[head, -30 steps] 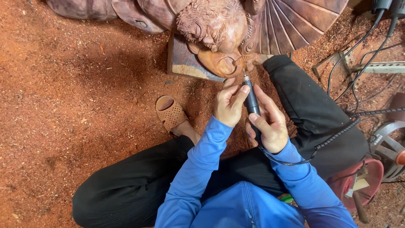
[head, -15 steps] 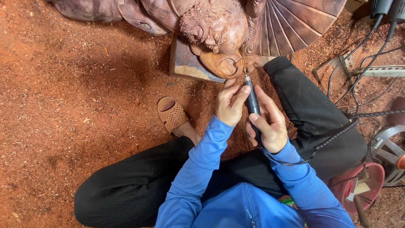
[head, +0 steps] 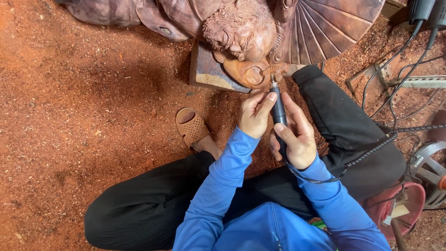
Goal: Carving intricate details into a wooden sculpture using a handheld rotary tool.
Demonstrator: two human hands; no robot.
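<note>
Down on the sawdust-covered floor (head: 83, 116), a person in a blue top and black trousers sits cross-legged in front of a big reddish wood carving (head: 260, 32) — a bearded figure with a fan-like ribbed section next to it. The right hand (head: 295, 137) is wrapped around a slim dark rotary handpiece (head: 278, 111), fingers closed on its body, while the left hand (head: 254, 114) pinches it higher up near the tip with thumb and fingertips. The bit end touches the carving at a rounded, looped detail (head: 251, 74) just below the beard. A flexible shaft cable (head: 367, 151) runs off from the handpiece to the right, across the knee. A tan perforated sandal (head: 190, 126) sits on the person's foot left of the hands, and loose cords (head: 395, 69) lie at the upper right.
</note>
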